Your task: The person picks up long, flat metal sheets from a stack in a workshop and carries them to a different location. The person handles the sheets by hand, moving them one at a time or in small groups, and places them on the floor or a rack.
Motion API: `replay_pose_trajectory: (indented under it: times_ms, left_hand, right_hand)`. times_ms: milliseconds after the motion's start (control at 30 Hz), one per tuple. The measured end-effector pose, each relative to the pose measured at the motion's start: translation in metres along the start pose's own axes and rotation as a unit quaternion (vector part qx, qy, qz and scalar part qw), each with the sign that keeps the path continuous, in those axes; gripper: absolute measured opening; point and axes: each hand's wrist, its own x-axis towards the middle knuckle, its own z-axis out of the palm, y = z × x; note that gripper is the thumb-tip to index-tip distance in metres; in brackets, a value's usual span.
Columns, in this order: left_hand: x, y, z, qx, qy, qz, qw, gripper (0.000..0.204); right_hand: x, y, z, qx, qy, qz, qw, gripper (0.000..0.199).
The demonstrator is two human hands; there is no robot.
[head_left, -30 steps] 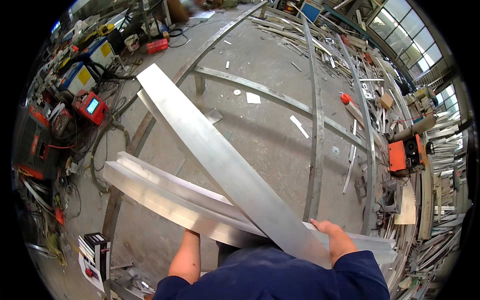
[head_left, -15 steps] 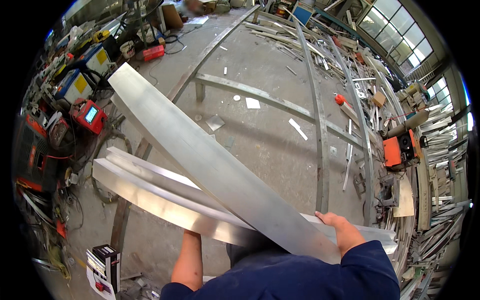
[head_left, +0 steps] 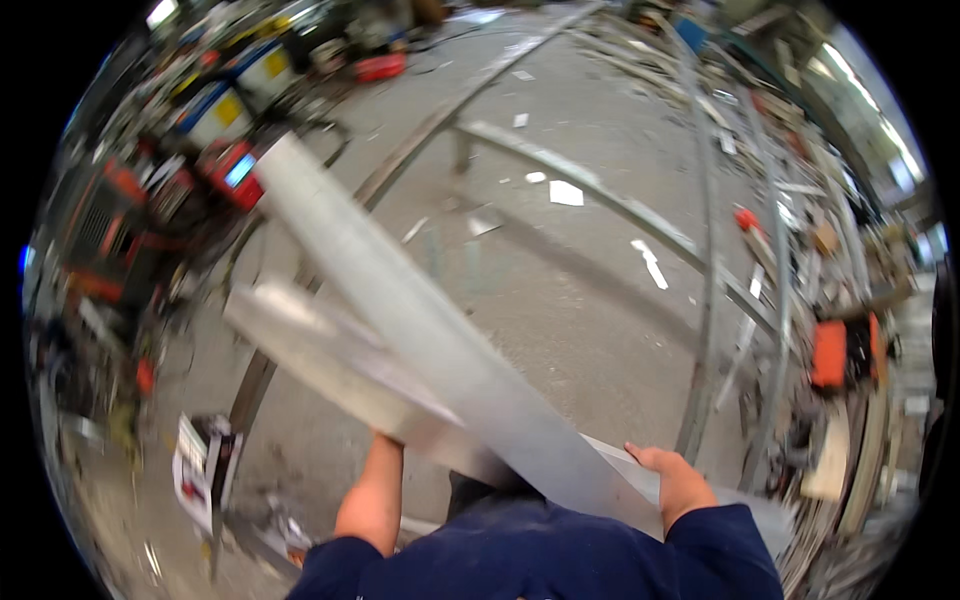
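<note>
Right hand (head_left: pixel 678 482) clamped on the near end of a long grey metal strip (head_left: pixel 420 335) slanting up and left across a shorter metal profile (head_left: pixel 330 365); left hand hidden beneath that profile, grip impossible to tell. Concrete floor (head_left: pixel 560 300) below, curved steel rails (head_left: pixel 705 250) crossing it, red machine (head_left: pixel 232 170) far left

Lighting: bright, even daylight, strongest from windows (head_left: pixel 880 120) at upper right. Shadows: soft, faint on concrete floor (head_left: pixel 560 300). Glare: pale sheen along long metal strip (head_left: pixel 420 330). Blur: strong motion smear throughout, heaviest at left clutter. Distortion: fisheye bending of straight edges; black vignette at corners.
</note>
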Motion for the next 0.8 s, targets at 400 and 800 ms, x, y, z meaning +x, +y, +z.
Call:
replay_pose_trajectory:
  times_ms: [400, 800]
  left_hand:
    - [0.042, 0.020, -0.003, 0.139, 0.083, 0.050, 0.985, 0.064]
    - [0.169, 0.092, -0.023, 0.814, -0.059, -0.047, 0.576, 0.066]
  right_hand:
    - [0.110, -0.042, 0.005, 0.015, -0.010, 0.004, 1.000, 0.096]
    - [0.233, -0.152, 0.029, 0.045, -0.058, -0.001, 0.997, 0.093]
